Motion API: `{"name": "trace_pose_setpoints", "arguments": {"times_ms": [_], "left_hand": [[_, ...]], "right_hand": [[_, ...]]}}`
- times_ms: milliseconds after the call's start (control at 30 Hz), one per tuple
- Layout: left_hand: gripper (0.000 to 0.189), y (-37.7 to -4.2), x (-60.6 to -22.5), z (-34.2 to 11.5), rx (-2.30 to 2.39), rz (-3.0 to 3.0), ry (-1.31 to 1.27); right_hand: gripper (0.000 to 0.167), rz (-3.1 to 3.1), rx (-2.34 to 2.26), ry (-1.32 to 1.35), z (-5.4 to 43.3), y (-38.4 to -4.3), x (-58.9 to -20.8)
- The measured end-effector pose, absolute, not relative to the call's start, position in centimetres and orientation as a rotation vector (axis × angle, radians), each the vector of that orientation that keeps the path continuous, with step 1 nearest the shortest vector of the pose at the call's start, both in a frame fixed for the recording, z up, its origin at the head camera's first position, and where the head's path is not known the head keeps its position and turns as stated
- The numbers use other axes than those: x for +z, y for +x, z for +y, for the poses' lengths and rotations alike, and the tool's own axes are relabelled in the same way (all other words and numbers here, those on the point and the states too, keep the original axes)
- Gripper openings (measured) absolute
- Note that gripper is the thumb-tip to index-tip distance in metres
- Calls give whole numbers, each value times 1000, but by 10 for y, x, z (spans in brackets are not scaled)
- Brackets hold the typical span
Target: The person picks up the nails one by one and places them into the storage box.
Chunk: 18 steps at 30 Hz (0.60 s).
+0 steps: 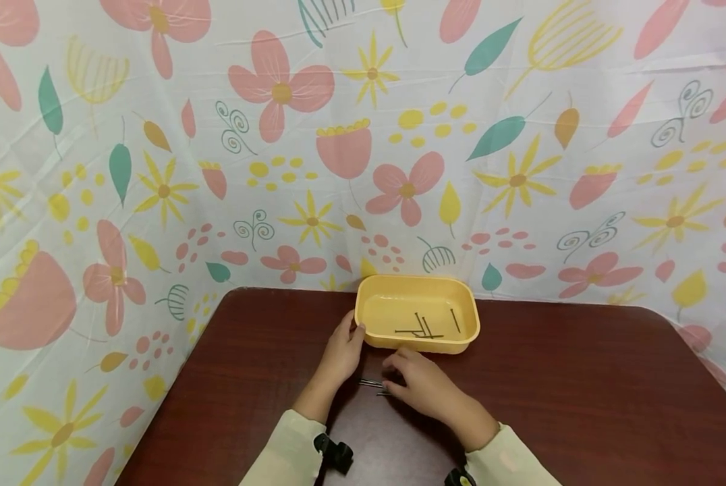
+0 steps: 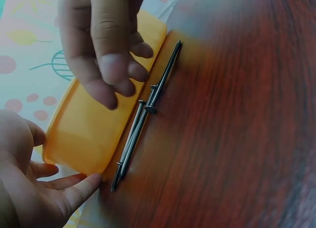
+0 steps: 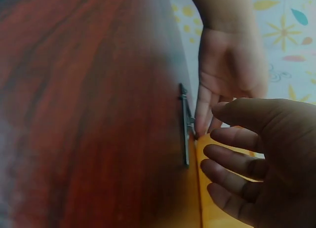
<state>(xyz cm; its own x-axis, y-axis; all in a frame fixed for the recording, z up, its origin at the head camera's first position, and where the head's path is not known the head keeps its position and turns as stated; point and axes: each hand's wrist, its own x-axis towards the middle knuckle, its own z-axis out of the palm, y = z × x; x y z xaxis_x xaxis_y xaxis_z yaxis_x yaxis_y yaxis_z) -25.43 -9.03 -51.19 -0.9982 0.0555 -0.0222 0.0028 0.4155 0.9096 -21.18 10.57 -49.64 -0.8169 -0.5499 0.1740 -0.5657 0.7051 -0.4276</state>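
Observation:
A yellow plastic tray (image 1: 417, 346) stands at the table's far side, with several dark nails (image 1: 422, 331) lying inside. My left hand (image 1: 341, 352) holds its left end, thumb at the rim and fingers against the outer wall. In front of the tray, a few loose steel nails (image 2: 133, 144) lie side by side on the wood, roughly along its front wall. My right hand (image 1: 422, 382) hovers by these nails and the front wall, fingers loosely bent and apart. Nothing shows between them in the right wrist view. In the head view that hand partly covers the loose nails.
The dark red-brown wooden table (image 1: 581, 378) extends to both sides and toward me. A white cloth (image 1: 399, 148) printed with flowers hangs right behind the table and along its left side. Black wrist cameras (image 1: 334, 453) sit on the cream sleeves (image 1: 290, 449).

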Motion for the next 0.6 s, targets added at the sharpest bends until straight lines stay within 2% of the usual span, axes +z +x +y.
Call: {"name": "trace_pose_setpoints", "arguments": {"times_ms": [600], "left_hand": [[64, -252, -509, -87, 1659, 2616, 30]], "right_hand": [[16, -2861, 596, 1062, 100, -209, -501]]}}
